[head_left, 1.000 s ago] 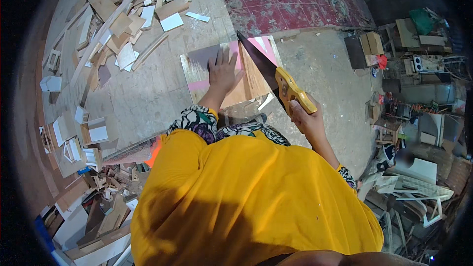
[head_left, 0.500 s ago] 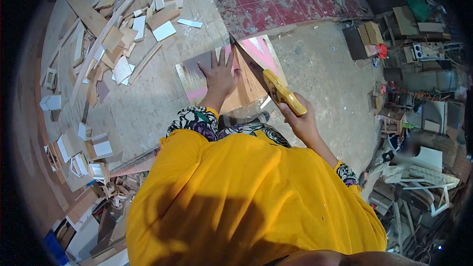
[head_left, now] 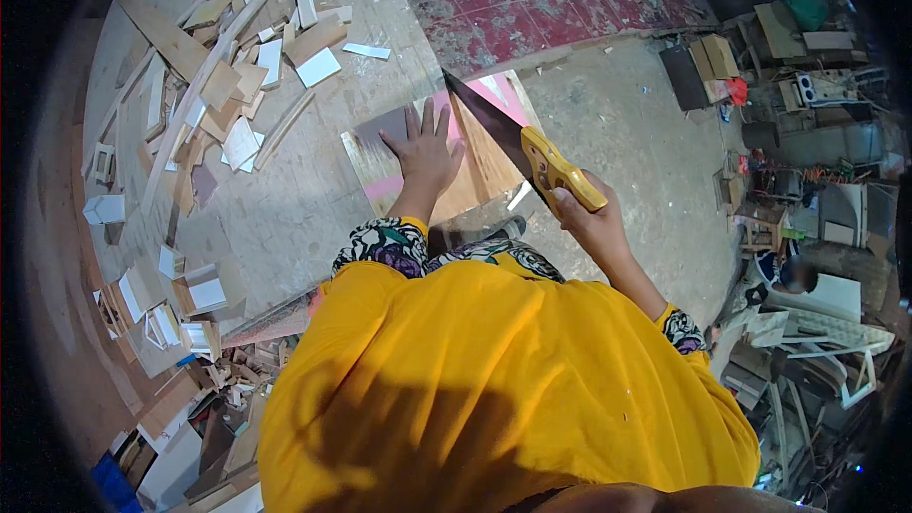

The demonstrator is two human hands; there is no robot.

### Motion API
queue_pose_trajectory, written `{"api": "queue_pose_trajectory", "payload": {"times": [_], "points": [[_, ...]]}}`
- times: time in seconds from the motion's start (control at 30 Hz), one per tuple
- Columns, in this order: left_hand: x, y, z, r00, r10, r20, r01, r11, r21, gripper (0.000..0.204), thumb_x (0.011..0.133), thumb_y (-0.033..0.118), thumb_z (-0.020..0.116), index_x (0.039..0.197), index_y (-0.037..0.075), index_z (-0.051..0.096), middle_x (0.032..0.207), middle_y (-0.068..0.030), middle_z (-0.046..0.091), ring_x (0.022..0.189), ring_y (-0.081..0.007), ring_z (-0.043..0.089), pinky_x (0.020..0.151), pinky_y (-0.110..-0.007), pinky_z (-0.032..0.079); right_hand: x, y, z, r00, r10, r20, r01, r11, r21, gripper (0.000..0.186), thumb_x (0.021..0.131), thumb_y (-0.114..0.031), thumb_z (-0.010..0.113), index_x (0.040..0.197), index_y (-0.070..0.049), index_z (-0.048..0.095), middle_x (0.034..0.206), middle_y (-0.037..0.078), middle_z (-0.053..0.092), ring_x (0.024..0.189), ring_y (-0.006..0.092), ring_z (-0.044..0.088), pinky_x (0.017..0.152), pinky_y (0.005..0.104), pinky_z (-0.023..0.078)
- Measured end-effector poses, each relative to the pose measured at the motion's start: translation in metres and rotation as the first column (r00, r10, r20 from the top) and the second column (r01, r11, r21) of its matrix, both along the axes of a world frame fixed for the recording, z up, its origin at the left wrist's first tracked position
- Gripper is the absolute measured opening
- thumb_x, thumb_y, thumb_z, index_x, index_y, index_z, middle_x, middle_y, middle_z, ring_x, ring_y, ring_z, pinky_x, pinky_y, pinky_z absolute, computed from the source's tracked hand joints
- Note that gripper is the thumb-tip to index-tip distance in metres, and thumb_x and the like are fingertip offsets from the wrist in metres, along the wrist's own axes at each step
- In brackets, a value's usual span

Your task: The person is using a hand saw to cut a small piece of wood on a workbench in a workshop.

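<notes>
A wooden board [head_left: 475, 171] with pink and grey painted patches lies at the table's right edge, part of it reaching out past that edge. My left hand [head_left: 428, 157] presses flat on the board with its fingers spread. In my right hand [head_left: 591, 217] is a handsaw [head_left: 560, 171], held by its yellow handle. The dark blade slants up and left across the board, its tip near the far edge. Whether its teeth sit in a cut cannot be made out.
Wood offcuts [head_left: 237, 85] lie heaped on the grey table [head_left: 285, 218] at the left. Beyond is a worn red surface [head_left: 541, 0]. Cardboard boxes [head_left: 712, 59] and clutter line the right side, where another person [head_left: 796, 275] is partly visible. More scraps [head_left: 190, 418] lie at lower left.
My right hand has drawn the saw back, down and to the right, so its handle sits farther from the board. My left hand stays pressed on the board.
</notes>
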State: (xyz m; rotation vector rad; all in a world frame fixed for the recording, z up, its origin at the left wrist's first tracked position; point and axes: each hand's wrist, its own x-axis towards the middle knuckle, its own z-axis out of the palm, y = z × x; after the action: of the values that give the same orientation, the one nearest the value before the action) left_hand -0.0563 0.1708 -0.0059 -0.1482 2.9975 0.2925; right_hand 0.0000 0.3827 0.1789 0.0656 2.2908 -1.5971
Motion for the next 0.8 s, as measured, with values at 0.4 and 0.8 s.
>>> {"api": "queue_pose_trajectory", "payload": {"times": [0.4, 0.8], "points": [[0.000, 0.000, 0.009, 1.000, 0.027, -0.004, -0.027, 0.999, 0.037, 0.066, 0.091, 0.048, 0.043, 0.149, 0.021, 0.022, 0.156, -0.0032, 0.016, 0.142, -0.0335, 0.013, 0.099, -0.077, 0.009, -0.019, -0.009, 0.021, 0.998, 0.045, 0.053, -0.047, 0.998, 0.032, 0.022, 0.088, -0.019, 0.065, 0.099, -0.001, 0.060, 0.069, 0.001, 0.055, 0.057, 0.0074, 0.050, 0.050, 0.0224, 0.042], [-0.003, 0.003, 0.004, 0.999, 0.044, 0.013, -0.044, 0.998, -0.036, 0.067, 0.092, 0.051, 0.039, 0.150, 0.025, 0.017, 0.157, -0.0009, 0.012, 0.143, -0.0312, 0.011, 0.099, -0.078, 0.009, 0.004, -0.006, 0.001, 0.999, 0.046, -0.008, -0.045, 0.994, 0.103, 0.020, 0.087, -0.017, 0.066, 0.093, 0.000, 0.059, 0.070, 0.004, 0.055, 0.060, 0.0091, 0.051, 0.054, 0.0250, 0.042]]}}
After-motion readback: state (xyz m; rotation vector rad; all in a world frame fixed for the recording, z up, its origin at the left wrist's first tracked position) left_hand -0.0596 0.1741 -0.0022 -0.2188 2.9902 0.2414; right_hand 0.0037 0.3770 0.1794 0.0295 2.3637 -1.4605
